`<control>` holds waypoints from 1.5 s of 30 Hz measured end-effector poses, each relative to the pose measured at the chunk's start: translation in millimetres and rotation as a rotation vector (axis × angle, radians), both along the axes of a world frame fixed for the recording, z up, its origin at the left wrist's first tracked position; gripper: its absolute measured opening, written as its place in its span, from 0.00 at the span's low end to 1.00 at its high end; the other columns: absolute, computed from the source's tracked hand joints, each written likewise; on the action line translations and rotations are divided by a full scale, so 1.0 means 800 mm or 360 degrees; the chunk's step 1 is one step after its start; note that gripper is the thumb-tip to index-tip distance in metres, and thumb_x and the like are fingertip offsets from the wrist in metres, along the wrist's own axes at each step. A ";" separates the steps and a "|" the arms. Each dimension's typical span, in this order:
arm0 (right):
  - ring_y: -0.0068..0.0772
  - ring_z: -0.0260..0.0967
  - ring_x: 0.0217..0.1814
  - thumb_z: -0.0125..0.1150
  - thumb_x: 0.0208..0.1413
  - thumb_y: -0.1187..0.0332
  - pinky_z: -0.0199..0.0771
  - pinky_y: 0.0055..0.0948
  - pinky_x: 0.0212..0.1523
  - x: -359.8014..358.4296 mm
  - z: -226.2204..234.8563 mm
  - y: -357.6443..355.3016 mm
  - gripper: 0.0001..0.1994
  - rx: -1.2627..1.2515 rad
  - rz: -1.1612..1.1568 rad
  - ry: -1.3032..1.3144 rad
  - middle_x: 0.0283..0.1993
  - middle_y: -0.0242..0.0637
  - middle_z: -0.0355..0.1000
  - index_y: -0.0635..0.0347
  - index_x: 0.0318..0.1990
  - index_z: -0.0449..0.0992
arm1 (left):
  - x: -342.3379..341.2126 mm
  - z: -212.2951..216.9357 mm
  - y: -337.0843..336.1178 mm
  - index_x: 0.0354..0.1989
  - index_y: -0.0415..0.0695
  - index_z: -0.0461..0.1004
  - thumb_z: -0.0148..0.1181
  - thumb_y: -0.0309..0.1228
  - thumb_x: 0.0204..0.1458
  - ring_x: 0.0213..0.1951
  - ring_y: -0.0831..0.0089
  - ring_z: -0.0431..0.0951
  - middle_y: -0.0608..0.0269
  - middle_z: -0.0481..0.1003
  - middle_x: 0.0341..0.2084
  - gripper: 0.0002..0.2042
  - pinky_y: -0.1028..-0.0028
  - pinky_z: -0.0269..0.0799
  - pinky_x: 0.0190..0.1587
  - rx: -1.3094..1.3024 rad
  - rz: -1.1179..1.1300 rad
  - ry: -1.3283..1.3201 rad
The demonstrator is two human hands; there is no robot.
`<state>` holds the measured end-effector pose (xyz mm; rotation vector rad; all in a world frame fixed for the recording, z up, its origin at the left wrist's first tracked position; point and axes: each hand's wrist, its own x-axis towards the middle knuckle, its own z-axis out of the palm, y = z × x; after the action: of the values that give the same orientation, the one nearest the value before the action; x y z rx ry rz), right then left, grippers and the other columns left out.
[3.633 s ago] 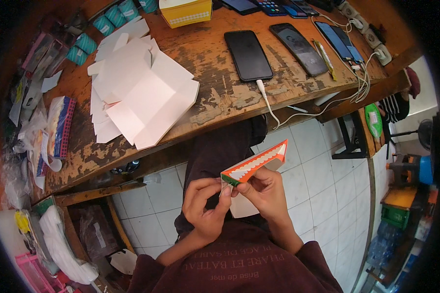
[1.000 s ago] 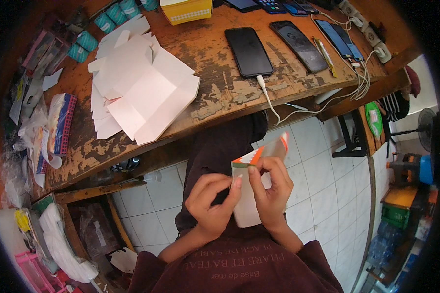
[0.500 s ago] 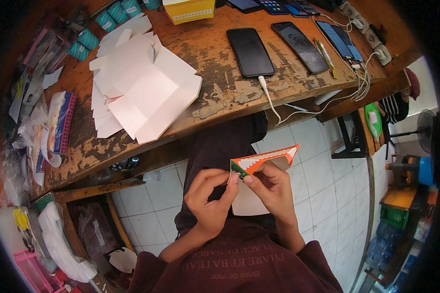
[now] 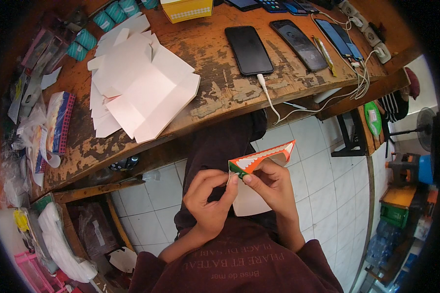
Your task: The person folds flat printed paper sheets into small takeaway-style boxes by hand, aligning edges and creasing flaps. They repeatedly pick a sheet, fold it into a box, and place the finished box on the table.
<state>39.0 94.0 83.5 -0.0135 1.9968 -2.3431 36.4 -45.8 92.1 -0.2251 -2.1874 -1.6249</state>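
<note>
Above my lap, both hands pinch a part-folded cardboard box (image 4: 264, 156). Its outside is orange and green with a white scalloped band, its inside plain white. My left hand (image 4: 208, 195) grips the green corner between thumb and bent fingers. My right hand (image 4: 273, 188) has its thumb pressed at the same corner, the fingers curled behind the folded wall. One white panel (image 4: 249, 205) of the box hangs down between the hands. Fingers hide part of the corner fold.
On the worn wooden table (image 4: 215, 105) lies a pile of white box blanks (image 4: 144, 88). A yellow folded box (image 4: 187, 10) stands at the back. Several phones, among them a black one (image 4: 249, 50) on a white cable (image 4: 269, 97), lie to the right. Teal rolls (image 4: 104, 21) stand back left.
The box's folded wall and far right tip have shifted slightly left. Both hands keep their pinch at the green corner.
</note>
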 end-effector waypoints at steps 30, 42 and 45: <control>0.32 0.72 0.39 0.61 0.43 0.80 0.72 0.26 0.37 -0.008 0.034 0.006 0.07 0.0946 -0.0025 0.0388 0.37 0.37 0.71 0.63 0.32 0.76 | 0.000 -0.006 -0.009 0.28 0.35 0.78 0.64 0.21 0.44 0.27 0.77 0.72 0.62 0.74 0.23 0.04 0.80 0.66 0.30 -0.0019 -0.0286 -0.0446; 0.44 0.70 0.40 0.58 0.49 0.74 0.70 0.36 0.39 -0.005 0.017 0.005 0.08 0.1154 0.0127 0.0537 0.38 0.42 0.71 0.63 0.38 0.71 | 0.000 -0.031 0.003 0.52 0.35 0.63 0.68 0.25 0.43 0.35 0.74 0.77 0.56 0.75 0.30 0.27 0.76 0.73 0.41 0.0592 -0.0223 -0.0503; 0.45 0.71 0.38 0.57 0.50 0.74 0.70 0.36 0.38 0.000 0.012 0.001 0.08 0.1101 0.0147 0.0531 0.37 0.43 0.71 0.63 0.39 0.71 | -0.002 -0.035 -0.004 0.58 0.36 0.50 0.66 0.27 0.44 0.40 0.70 0.77 0.52 0.75 0.35 0.35 0.72 0.73 0.46 0.0436 -0.0285 -0.0611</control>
<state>39.2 95.0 92.7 -0.4716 2.7801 -1.5603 35.2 -48.6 64.2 -0.0295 -2.2248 -2.1993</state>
